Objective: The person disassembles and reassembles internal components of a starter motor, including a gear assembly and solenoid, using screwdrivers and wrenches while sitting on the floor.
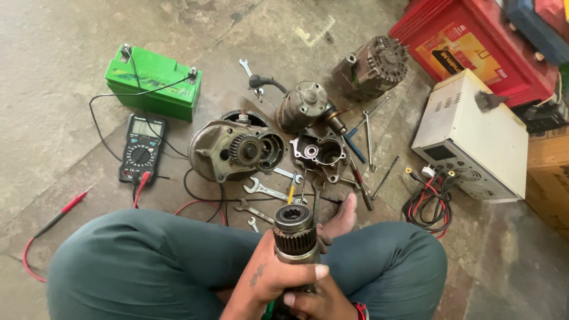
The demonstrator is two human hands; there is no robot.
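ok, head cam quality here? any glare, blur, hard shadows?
Head view: soft, even daylight, with only faint shadows under the green battery and white box. No strong glare; the multimeter screen reads pale. Floor parts look sharp, while the geared shaft and both hands, left hand and right hand, are slightly soft at the bottom edge. Mild wide-angle stretch at the corners.

A battery (pixel 155 82) sits in the upper left of the frame, with a multimeter (pixel 142 149) just below it. At centre lies a gear housing (pixel 228 151), with spanners (pixel 267 192) below it. A cased unit (pixel 471 135) stands at right.
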